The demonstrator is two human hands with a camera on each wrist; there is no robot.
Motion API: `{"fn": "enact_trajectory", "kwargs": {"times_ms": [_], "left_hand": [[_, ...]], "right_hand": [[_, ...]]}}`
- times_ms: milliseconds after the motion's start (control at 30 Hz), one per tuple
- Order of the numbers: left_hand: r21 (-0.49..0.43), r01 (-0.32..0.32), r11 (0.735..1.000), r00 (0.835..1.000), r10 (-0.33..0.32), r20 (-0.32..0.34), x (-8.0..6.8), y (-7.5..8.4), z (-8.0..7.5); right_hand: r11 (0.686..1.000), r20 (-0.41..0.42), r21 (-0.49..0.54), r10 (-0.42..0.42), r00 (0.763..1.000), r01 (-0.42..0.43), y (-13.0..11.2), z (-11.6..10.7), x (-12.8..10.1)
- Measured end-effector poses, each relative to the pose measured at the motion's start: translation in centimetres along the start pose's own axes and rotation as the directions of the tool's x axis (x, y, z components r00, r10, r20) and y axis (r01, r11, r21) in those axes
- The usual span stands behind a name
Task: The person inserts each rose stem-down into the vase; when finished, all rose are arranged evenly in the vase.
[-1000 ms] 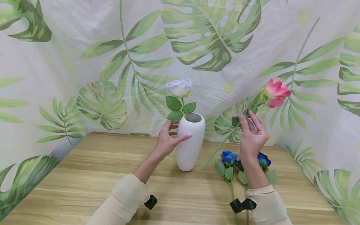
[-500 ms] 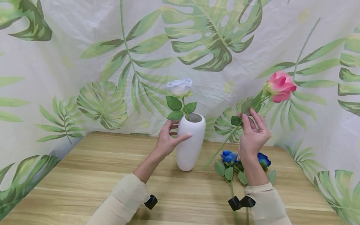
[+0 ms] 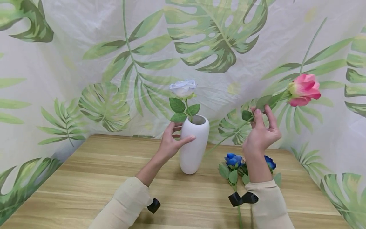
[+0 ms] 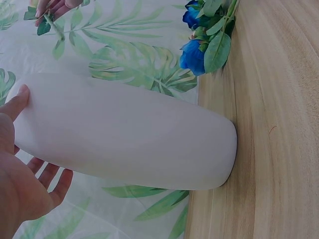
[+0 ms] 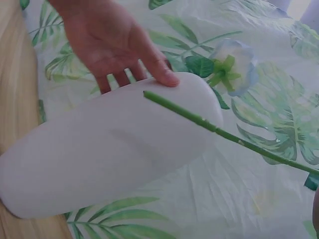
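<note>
A tall white vase (image 3: 194, 149) stands upright on the table, with a pale blue-white rose (image 3: 183, 88) rising from its mouth. My left hand (image 3: 170, 143) grips the vase near its upper part, thumb across the front and fingers round the far side. To the right, my right hand (image 3: 262, 136) pinches a pink rose (image 3: 305, 90) by the stem just among its leaves. The rose leans steeply, bloom up to the right. Its bare green stem (image 5: 229, 137) slants down toward the vase, and the cut end overlaps the vase in the right wrist view, outside its mouth.
Blue roses (image 3: 233, 160) with green leaves lie on the wooden table (image 3: 85, 181), partly under my right forearm. A leaf-printed cloth (image 3: 148, 38) hangs behind the table. Black wrist cameras (image 3: 243, 199) sit at both cuffs.
My right hand has shifted a little right and up. The pink rose has swung rightward and tilts closer to level, its stem end rising. My left hand and the vase hold still.
</note>
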State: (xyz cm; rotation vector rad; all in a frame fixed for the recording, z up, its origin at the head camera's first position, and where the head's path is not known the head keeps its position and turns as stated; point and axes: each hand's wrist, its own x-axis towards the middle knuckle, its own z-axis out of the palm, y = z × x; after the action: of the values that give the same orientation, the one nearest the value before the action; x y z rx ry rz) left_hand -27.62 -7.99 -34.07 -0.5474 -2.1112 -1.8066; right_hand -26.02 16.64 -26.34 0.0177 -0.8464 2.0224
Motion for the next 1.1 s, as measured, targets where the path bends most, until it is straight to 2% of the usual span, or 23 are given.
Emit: {"fn": "enact_trajectory", "kwargs": {"times_ms": [267,633,900,1100], "left_hand": [[-0.012,-0.019,1.0,1.0,0.018,-0.005,0.0,-0.1,0.0],[0.002,-0.03,1.0,1.0,0.03,-0.005,0.0,-0.1,0.0],[-0.013,-0.021,1.0,1.0,0.021,-0.002,0.0,-0.2,0.0],[-0.01,-0.017,1.0,1.0,0.017,-0.001,0.0,-0.2,0.0]], "right_hand": [[0.997,-0.089,0.021,0.078,0.993,-0.076,-0.4,0.6,0.9],[0.979,-0.161,0.129,0.181,0.97,-0.161,-1.3,1.4,2.2],[0.961,-0.183,0.213,0.217,0.959,-0.177,-1.2,2.2,3.0],[0.957,-0.194,0.236,0.218,0.956,-0.17,-1.0,2.6,3.3]]}}
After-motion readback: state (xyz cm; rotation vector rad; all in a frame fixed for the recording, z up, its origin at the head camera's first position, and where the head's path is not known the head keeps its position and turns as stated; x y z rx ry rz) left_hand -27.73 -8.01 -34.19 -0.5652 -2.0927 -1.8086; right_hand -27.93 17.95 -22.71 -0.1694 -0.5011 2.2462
